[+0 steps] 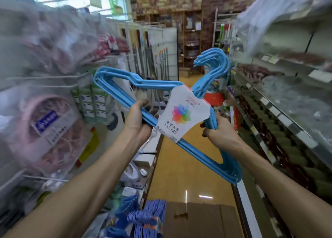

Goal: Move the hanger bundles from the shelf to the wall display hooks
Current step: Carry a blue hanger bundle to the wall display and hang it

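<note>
A bundle of light blue hangers point(115, 88) with a white card label point(181, 115) hangs in the air over the aisle, tilted, hooks pointing up to the right. My left hand point(138, 119) grips the bundle's bottom bar left of the label. My right hand point(219, 133) grips the bundle just right of the label. More blue hanger bundles point(147, 218) lie stacked at the bottom centre. Bare wire display hooks point(48, 78) stick out from the left wall among bagged goods.
The aisle has a yellow floor point(181, 166) running ahead. Packed shelves point(280, 115) line the right side, and hanging bagged goods point(53, 122) crowd the left wall. A flattened cardboard box point(201, 218) lies on the floor below me. Boxes point(143, 158) sit along the left shelf base.
</note>
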